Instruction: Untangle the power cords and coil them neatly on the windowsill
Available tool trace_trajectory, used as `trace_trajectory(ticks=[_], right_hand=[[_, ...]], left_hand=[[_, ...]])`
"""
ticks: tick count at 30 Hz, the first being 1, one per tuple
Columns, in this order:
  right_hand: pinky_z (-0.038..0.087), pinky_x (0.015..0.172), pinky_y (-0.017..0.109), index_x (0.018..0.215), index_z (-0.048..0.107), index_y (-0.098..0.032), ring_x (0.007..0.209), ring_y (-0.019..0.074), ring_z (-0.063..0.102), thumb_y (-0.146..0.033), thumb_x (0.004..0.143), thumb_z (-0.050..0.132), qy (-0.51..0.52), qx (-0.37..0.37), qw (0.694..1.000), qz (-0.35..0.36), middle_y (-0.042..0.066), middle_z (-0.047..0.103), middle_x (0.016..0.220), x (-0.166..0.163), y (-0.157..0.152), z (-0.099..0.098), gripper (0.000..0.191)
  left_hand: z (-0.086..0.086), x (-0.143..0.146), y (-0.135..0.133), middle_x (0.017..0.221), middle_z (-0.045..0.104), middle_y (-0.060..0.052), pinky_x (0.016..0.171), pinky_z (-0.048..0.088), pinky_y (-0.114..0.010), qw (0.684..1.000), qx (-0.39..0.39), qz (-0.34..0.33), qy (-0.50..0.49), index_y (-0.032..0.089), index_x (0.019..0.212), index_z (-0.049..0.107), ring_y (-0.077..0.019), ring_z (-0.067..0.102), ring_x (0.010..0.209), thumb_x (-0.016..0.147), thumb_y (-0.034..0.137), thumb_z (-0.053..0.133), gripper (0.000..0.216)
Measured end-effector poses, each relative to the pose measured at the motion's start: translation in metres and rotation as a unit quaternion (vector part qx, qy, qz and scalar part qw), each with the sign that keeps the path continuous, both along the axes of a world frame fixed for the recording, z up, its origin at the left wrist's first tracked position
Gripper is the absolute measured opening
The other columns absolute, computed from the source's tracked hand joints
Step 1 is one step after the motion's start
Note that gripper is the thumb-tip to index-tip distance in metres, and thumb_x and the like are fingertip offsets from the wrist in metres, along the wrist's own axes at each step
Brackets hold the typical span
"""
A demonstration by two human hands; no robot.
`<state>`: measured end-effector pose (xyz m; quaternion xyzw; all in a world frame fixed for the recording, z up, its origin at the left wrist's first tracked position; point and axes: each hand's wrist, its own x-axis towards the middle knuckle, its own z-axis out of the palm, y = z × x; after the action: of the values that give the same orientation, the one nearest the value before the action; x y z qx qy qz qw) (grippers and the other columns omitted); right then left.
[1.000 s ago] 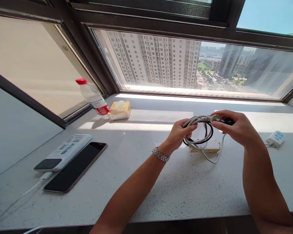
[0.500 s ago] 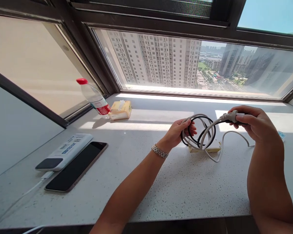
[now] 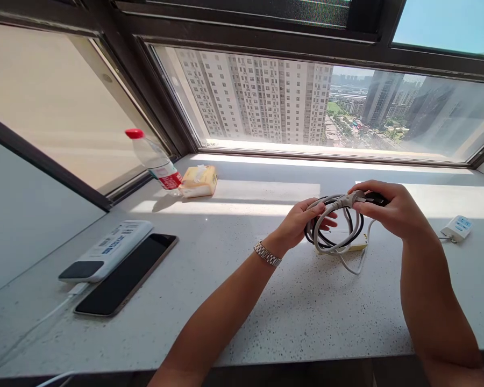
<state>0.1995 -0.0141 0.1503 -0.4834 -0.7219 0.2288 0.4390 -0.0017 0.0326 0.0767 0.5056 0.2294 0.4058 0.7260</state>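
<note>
My left hand (image 3: 304,220) is closed around the left side of a coil of grey and black cables (image 3: 320,242), with some fingers showing through the loops. At the coil's upper right, my right hand (image 3: 391,207) pinches a grey plug (image 3: 350,200) together with a black cable end (image 3: 374,198). The coil hangs above the worktop. Behind and below it lies a yellow box (image 3: 358,246), mostly hidden by the loops. A thin grey cable (image 3: 357,269) droops from the coil beside the box.
To the right sits a small white adapter (image 3: 458,228). At the left, a white power bank (image 3: 108,250) with a cable lies beside a dark phone (image 3: 129,277). A red-capped bottle (image 3: 155,161) and a tissue pack (image 3: 200,181) stand by the window on the speckled counter (image 3: 226,322).
My right hand has moved left with the plug, bringing it against the coil. My left hand has shifted slightly right. The white adapter has come fully into view.
</note>
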Motion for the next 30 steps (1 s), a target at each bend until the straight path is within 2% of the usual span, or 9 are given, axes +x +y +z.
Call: trace_trajectory(ticks=[3,6,10,13,19,22,25,27,30], right_hand=[[0.040,0.052,0.024,0.085,0.072,-0.016,0.057,0.0120,0.052,-0.027,0.070,0.069,0.008,-0.029,0.999,0.038,0.001,0.062,0.067,0.000,-0.005,0.004,0.018],[0.042,0.054,0.025,0.088,0.072,-0.016,0.059,0.0131,0.054,-0.027,0.071,0.069,0.015,-0.039,0.997,0.061,0.002,0.064,0.071,-0.005,-0.008,0.005,0.020],[0.045,0.060,0.026,0.091,0.071,-0.017,0.067,0.0154,0.059,-0.025,0.076,0.062,-0.007,-0.050,0.993,0.106,0.003,0.068,0.079,-0.024,-0.006,-0.003,0.019],[0.048,0.068,0.027,0.093,0.071,-0.018,0.076,0.0163,0.062,-0.023,0.078,0.057,-0.054,-0.057,0.986,0.145,0.004,0.071,0.088,-0.035,-0.002,-0.009,0.020],[0.047,0.066,0.027,0.098,0.070,-0.019,0.072,0.0158,0.062,-0.022,0.078,0.057,-0.094,-0.011,0.992,0.077,0.003,0.070,0.084,-0.029,0.001,-0.011,0.024],[0.048,0.067,0.030,0.100,0.069,-0.018,0.073,0.0179,0.062,-0.024,0.078,0.058,-0.120,0.029,0.992,0.015,0.004,0.069,0.084,-0.028,-0.001,-0.012,0.025],[0.049,0.082,0.037,0.099,0.069,-0.020,0.093,0.0241,0.062,-0.024,0.079,0.059,-0.151,0.105,0.983,0.002,0.008,0.068,0.098,-0.030,-0.004,-0.012,0.023],[0.045,0.095,0.042,0.105,0.067,-0.021,0.110,0.0276,0.057,-0.030,0.081,0.061,-0.115,0.128,0.985,0.031,0.010,0.065,0.113,-0.025,-0.002,-0.012,0.026],[0.038,0.107,0.046,0.124,0.059,-0.027,0.130,0.0277,0.047,-0.048,0.087,0.058,0.018,0.081,0.990,0.113,0.009,0.055,0.136,-0.006,0.011,-0.015,0.042]], left_hand=[[-0.001,0.002,0.000,0.061,0.059,0.001,0.048,0.049,-0.022,1.000,-0.012,0.008,0.010,0.015,0.076,0.054,-0.0128,0.061,0.051,0.069,0.054,0.078,0.047],[0.000,0.006,-0.001,0.052,0.048,0.006,0.045,0.046,-0.020,0.999,-0.019,0.048,-0.002,0.015,0.072,0.052,-0.0088,0.054,0.044,0.068,0.052,0.078,0.045],[0.002,0.011,-0.005,0.059,0.058,0.002,0.045,0.048,-0.021,0.999,-0.013,0.045,-0.019,0.014,0.081,0.057,-0.0106,0.057,0.047,0.067,0.055,0.077,0.047],[0.001,0.012,-0.007,0.061,0.060,0.002,0.043,0.049,-0.022,0.998,-0.007,0.051,-0.037,0.015,0.080,0.055,-0.0100,0.056,0.045,0.066,0.053,0.077,0.046],[0.001,0.004,-0.006,0.065,0.060,0.002,0.039,0.045,-0.019,1.000,-0.005,0.004,-0.013,0.016,0.089,0.053,-0.0118,0.060,0.046,0.071,0.061,0.072,0.052],[0.004,0.002,-0.007,0.070,0.059,0.002,0.046,0.049,-0.020,0.999,0.011,-0.019,-0.022,0.014,0.091,0.055,-0.0092,0.059,0.051,0.066,0.051,0.081,0.051],[0.004,0.002,-0.009,0.071,0.056,0.004,0.050,0.049,-0.020,0.999,0.019,-0.006,-0.044,0.014,0.092,0.056,-0.0061,0.054,0.051,0.061,0.035,0.087,0.048],[0.004,0.002,-0.009,0.071,0.055,0.004,0.048,0.046,-0.019,0.998,0.018,0.004,-0.056,0.015,0.092,0.056,-0.0053,0.052,0.051,0.062,0.032,0.086,0.046],[0.003,0.001,-0.007,0.070,0.054,0.004,0.047,0.044,-0.018,0.997,0.013,-0.005,-0.070,0.015,0.090,0.055,-0.0045,0.049,0.051,0.062,0.029,0.086,0.044]])
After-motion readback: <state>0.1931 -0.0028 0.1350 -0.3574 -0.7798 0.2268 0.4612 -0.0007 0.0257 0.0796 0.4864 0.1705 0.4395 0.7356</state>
